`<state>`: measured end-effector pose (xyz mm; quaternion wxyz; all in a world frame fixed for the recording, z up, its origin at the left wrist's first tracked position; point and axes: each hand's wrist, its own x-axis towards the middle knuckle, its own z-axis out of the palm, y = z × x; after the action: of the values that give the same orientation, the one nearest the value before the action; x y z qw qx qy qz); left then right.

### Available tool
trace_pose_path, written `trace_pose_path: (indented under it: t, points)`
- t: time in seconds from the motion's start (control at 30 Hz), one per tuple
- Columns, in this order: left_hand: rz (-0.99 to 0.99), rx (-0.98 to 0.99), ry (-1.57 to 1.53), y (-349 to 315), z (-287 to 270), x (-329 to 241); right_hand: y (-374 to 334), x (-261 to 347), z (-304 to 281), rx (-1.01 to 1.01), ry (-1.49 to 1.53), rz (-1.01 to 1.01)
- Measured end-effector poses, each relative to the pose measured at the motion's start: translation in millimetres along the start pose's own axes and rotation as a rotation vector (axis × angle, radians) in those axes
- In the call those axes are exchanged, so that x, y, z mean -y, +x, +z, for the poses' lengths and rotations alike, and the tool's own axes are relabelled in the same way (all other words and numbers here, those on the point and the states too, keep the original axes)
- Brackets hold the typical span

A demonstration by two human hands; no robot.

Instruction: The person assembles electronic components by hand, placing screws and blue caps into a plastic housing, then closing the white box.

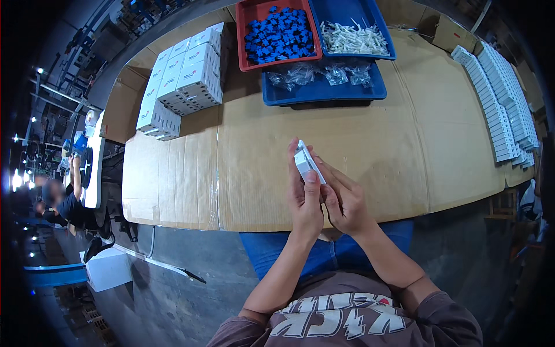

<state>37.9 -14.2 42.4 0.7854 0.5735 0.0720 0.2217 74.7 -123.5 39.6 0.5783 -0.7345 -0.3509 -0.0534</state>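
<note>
Above the near edge of the cardboard-covered surface, both hands were raised together around one small white box. The left hand gripped the box from the left, fingers wrapped behind it and the thumb pressed on its front face. The right hand touched the box from the right, its fingers laid along the lower edge and side. The box was held tilted, clear of the surface.

At the far edge of the surface stood a red tray filled with small blue parts. Just beside it, to the right, a blue tray held white stick-shaped parts. A second blue tray, nearer the person, carried small clear bags.

Toward the far left corner, white boxes were stacked in a block. Along the right edge, further white boxes were arranged in long rows. Beyond the left edge, another person sat at a separate station.
</note>
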Motion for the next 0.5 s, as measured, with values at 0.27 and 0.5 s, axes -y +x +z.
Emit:
trace_pose_path:
  t: [0.27,0.5]
  points:
    - [0.192,0.156,0.168,14,-22,-1,8,2,-6,-0.095,0.612,0.381]
    - [0.237,0.227,0.253,4,-19,19,13,18,-18,0.013,0.807,0.783]
